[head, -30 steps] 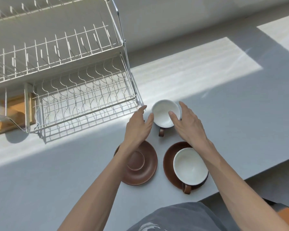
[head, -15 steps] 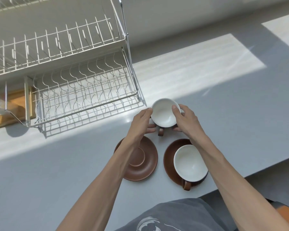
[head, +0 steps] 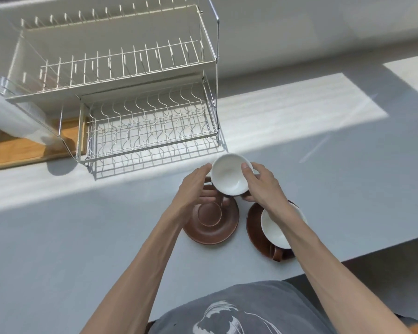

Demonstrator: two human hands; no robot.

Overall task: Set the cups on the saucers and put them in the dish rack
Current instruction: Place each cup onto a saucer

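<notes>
A cup (head: 229,174), white inside and brown outside, is held above the counter between my left hand (head: 196,189) and my right hand (head: 261,185). It hangs over the far edge of an empty brown saucer (head: 215,232). To the right, a second white-lined cup (head: 275,230) sits on another brown saucer (head: 253,225), its handle toward me; my right forearm crosses over it. The two-tier wire dish rack (head: 155,131) stands behind and to the left, with nothing in either tier.
A wooden tray (head: 29,148) lies left of the rack, partly under a pale translucent object (head: 10,109). The grey counter (head: 82,237) ends at an edge near me on the right. A wall runs behind the rack.
Both hands closed on the far cup and lifted it off the counter, bringing it nearer toward the empty saucer. The camera view shifted, showing more of the rack.
</notes>
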